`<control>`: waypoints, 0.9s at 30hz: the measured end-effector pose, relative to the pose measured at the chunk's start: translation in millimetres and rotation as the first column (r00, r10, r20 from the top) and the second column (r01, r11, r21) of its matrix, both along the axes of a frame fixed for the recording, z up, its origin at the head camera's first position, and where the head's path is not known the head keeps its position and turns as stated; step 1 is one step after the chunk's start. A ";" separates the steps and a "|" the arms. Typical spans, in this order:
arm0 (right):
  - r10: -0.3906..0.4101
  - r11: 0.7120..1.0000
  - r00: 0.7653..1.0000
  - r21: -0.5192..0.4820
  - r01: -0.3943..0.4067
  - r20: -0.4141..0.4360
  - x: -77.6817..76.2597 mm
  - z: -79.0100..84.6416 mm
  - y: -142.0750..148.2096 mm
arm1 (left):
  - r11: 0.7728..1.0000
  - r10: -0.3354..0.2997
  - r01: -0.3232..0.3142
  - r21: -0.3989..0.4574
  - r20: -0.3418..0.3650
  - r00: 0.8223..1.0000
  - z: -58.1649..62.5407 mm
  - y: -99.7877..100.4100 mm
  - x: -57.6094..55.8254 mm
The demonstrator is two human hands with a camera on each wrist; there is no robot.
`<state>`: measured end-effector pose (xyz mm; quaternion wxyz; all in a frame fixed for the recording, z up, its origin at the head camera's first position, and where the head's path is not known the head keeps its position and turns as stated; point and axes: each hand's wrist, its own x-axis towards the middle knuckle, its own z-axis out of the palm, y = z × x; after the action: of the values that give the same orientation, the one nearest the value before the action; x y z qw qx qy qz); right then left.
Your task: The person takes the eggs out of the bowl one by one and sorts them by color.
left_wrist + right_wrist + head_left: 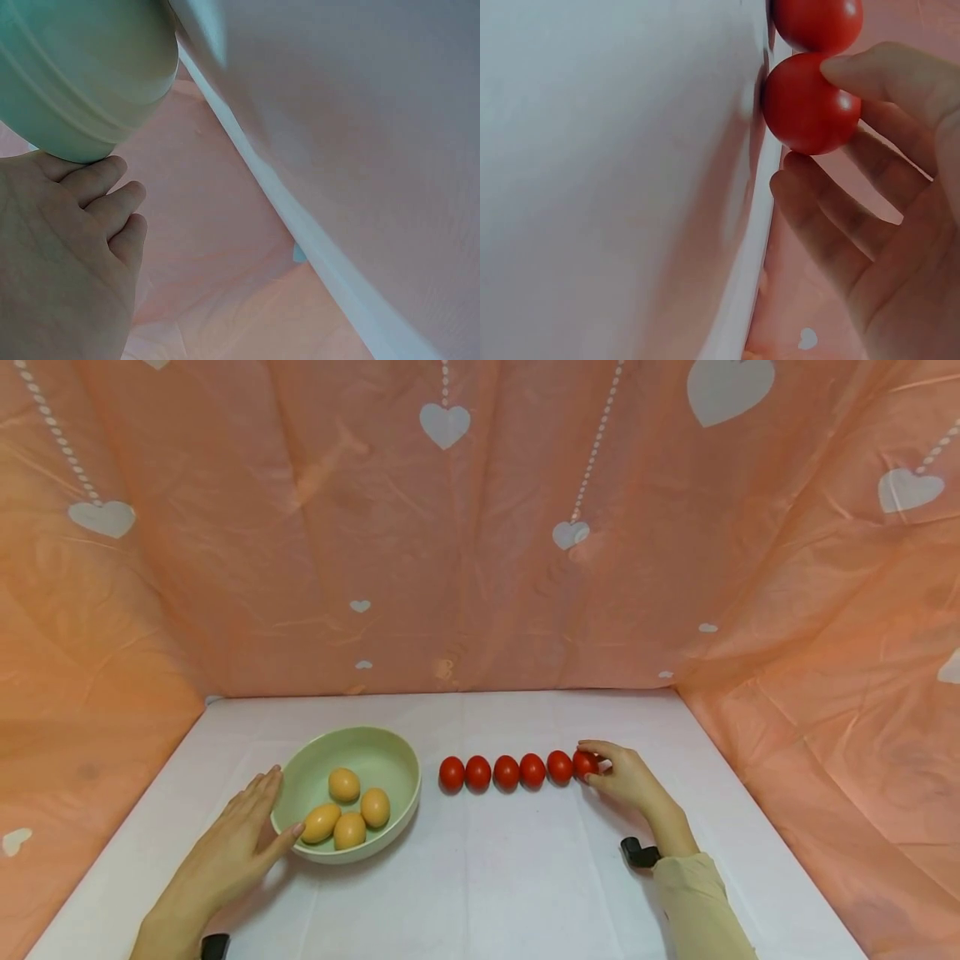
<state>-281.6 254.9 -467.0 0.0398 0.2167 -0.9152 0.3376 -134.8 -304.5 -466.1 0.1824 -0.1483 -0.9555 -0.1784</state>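
A light green bowl (405,756) stands on the left of the table, with several smooth yellow egg-shaped pieces (375,807) inside. My left hand (225,843) rests against the bowl's left side, fingers extended and thumb at the near rim. In the left wrist view, the left hand's fingers (94,180) touch the bowl's outer wall (90,75). To the right of the bowl runs a row of several red tomatoes (506,772). At its right end, my right hand (626,777) pinches the last tomato (806,105) between thumb and fingers; its neighbour (817,22) sits against it.
A white cloth covers the table (525,885). Orange curtains with pale hearts (487,568) enclose the back and both sides. Small black devices are on the wrists, the right one (639,852) lying low over the table.
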 end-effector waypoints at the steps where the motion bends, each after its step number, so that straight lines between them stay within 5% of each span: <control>1: -0.004 1.000 1.000 0.005 0.004 0.005 0.3 0.2 0.1 | 1.000 0.001 -0.001 -0.001 0.003 1.000 -0.3 -0.1 0.1; 18: -0.026 1.000 0.999 0.011 0.027 -0.043 1.3 4.6 0.4 | 1.000 0.002 -0.002 0.005 0.005 1.000 -0.8 -0.2 0.3; 27: -0.050 0.998 0.972 -0.049 0.040 -0.230 3.0 10.0 -18.8 | 1.000 0.007 -0.007 0.005 0.015 1.000 -0.5 -0.2 0.5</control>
<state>-278.5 236.1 -457.0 0.1585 0.2326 -0.9014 0.3290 -134.3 -304.7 -466.6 0.1763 -0.1430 -0.9569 -0.1812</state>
